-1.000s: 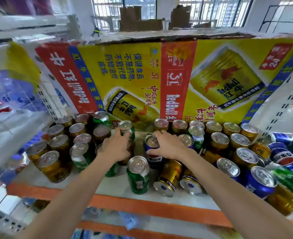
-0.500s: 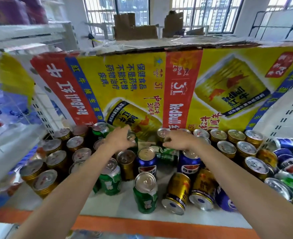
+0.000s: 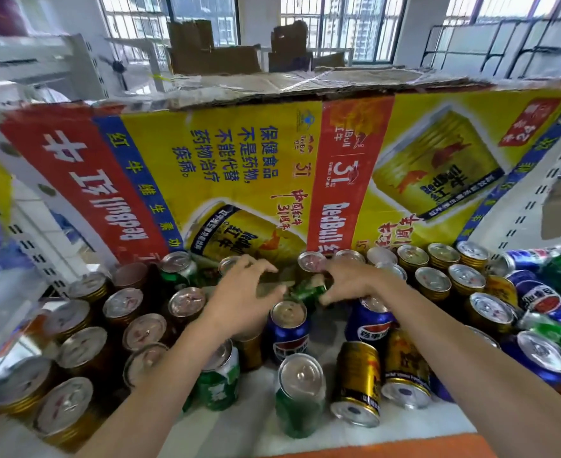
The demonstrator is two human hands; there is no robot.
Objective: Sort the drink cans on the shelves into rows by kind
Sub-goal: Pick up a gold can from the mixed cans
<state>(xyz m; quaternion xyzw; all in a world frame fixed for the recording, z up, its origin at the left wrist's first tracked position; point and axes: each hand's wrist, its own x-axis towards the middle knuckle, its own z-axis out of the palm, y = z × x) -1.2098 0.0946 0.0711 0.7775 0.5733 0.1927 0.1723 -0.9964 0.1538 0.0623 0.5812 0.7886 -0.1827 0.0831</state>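
Note:
Mixed drink cans crowd a white shelf [image 3: 259, 434]. Gold cans [image 3: 84, 352] stand in rows at the left, and more gold cans [image 3: 437, 279] stand at the back right. Two blue cans [image 3: 289, 332] [image 3: 371, 325] stand in the middle, with green cans [image 3: 300, 395] in front of them. A green can [image 3: 307, 289] lies on its side at the back centre. My right hand [image 3: 351, 282] curls its fingers round one end of it. My left hand [image 3: 242, 292] hovers beside it with fingers spread and loosely bent, its thumb near the can.
A large yellow and red drink carton [image 3: 239, 166] stands right behind the cans like a wall. Two gold cans [image 3: 358, 381] lean tipped at the front. Blue and green cans [image 3: 543, 292] lie piled at the right. The shelf's orange front edge [image 3: 421, 447] runs along the bottom.
Both hands have reached further back. My right hand left the blue can's top and closed on the lying green can. My left hand has come in beside it.

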